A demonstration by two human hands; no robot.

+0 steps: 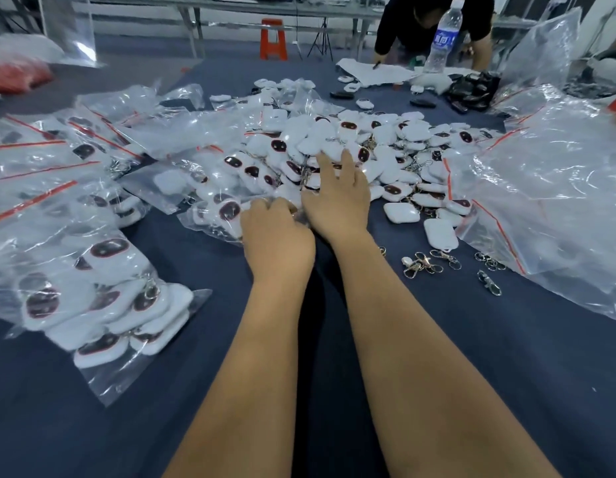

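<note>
A dark blue, cloth-covered worktop (472,357) carries a loose heap of fobs (385,132): small, smooth, white plastic pieces with rounded corners. Many show a glossy dark oval window edged in red, and some trail thin metal chains.

The left hand (277,232) lies knuckles up with its fingers curled over, gripping the crumpled mouth of a clear bag (213,208). The bag is thin, crinkly film holding a few fobs, and it spreads from the fingers toward 9 o'clock.

The right hand (337,198) sits just beside the left, at its 2 o'clock, palm down. Its fingers are straight and spread, holding nothing, and the tips rest on the near edge of the heap. The heap spreads away from that hand from 11 to 2 o'clock. The two wrists almost touch.

At 4 o'clock from the right hand, silvery swivel clasps (422,263) lie scattered on the cloth, with two plain white fobs just above them. At 8 o'clock from the left hand lies a packed bag (103,305), shiny film stretched over stacked fobs. More such bags with red seal strips fan out toward 10 o'clock.

Slack empty bags (548,201) billow at 3 o'clock. At 1 o'clock, far off, a clear water bottle (442,39) stands upright beside a small pile of black fobs (472,89).
</note>
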